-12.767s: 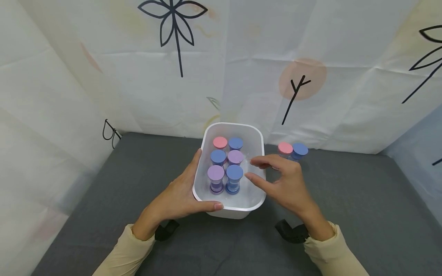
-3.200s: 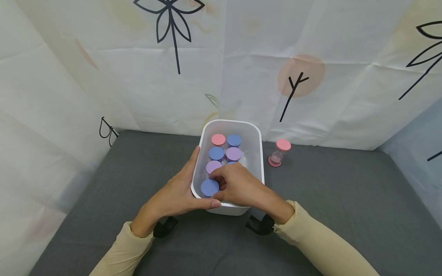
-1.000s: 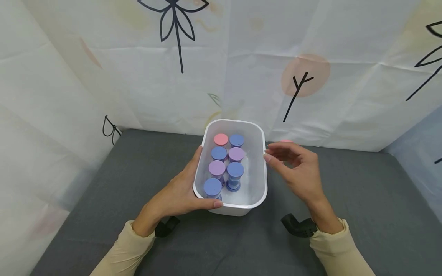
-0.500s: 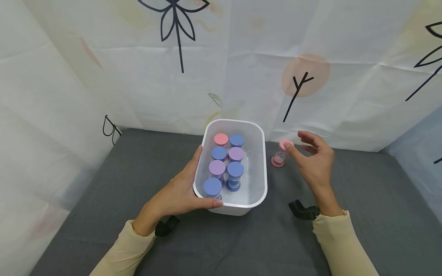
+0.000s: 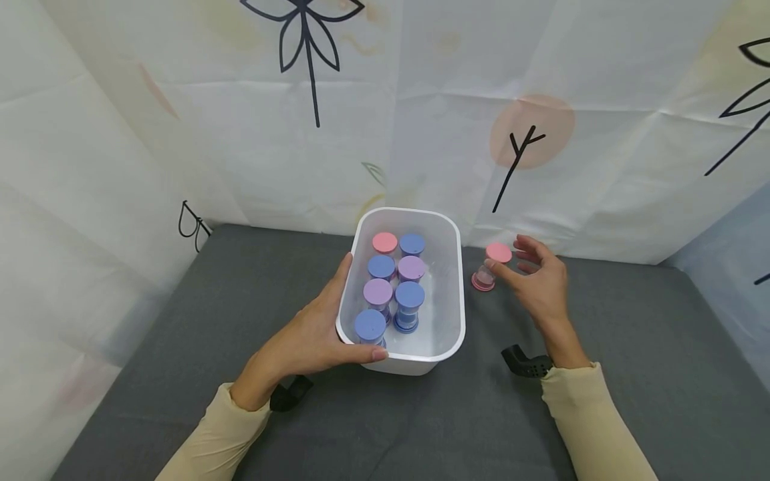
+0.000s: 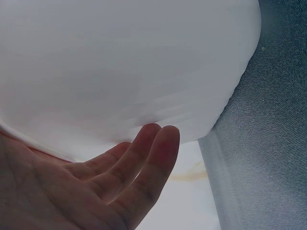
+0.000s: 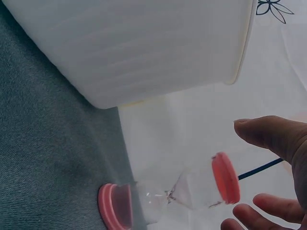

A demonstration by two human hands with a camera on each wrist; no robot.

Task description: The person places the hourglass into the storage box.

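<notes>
A white plastic bin [image 5: 446,321] stands mid-table, holding several small sand timers. Their caps show pink, blue and purple, such as the blue-capped timer [image 5: 409,296] and the purple-capped timer [image 5: 377,292]. My left hand [image 5: 307,334] holds the bin's near left corner, thumb along the front rim and fingers against the outer wall [image 6: 120,62]. On the table right of the bin stands a pink sand timer [image 5: 498,252], its clear hourglass body visible in the right wrist view. My right hand [image 5: 535,280] is around its top cap [image 7: 225,178], thumb and fingers spread apart.
Dark grey cloth [image 5: 289,260] covers the table. A pale printed fabric wall [image 5: 439,147] rises right behind the bin and the pink timer. Inside the bin, bare floor [image 5: 442,294] shows along the right side.
Compared with the oldest frame, a blue timer has gone from beside the pink one to the bin's near left. Over the last second my right hand moved from the bin's edge to the pink timer.
</notes>
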